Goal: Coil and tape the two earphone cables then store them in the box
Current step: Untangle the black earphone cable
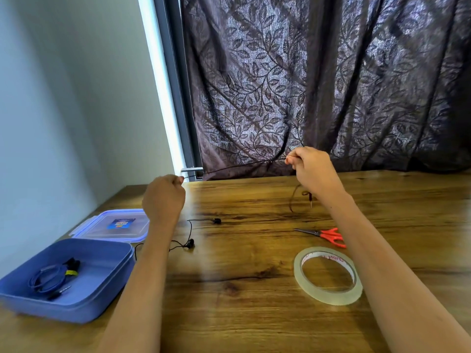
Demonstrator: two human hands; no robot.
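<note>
A black earphone cable [237, 167] is stretched taut in the air between my hands. My left hand [163, 197] pinches one part of it above the table's far left. My right hand [309, 166] pinches it higher up, in front of the curtain, and the plug end dangles below that wrist. Its two black earbuds [190, 243] lie on the wooden table under my left forearm. A blue box [102, 289] at the near left holds a coiled blue earphone cable [51, 277] bound with yellow tape.
The box's clear lid [112, 226] lies behind the box. A roll of clear tape [328, 275] lies flat at the centre right, with red-handled scissors [327, 235] just behind it. A dark leaf-patterned curtain [331, 85] hangs behind the table's far edge.
</note>
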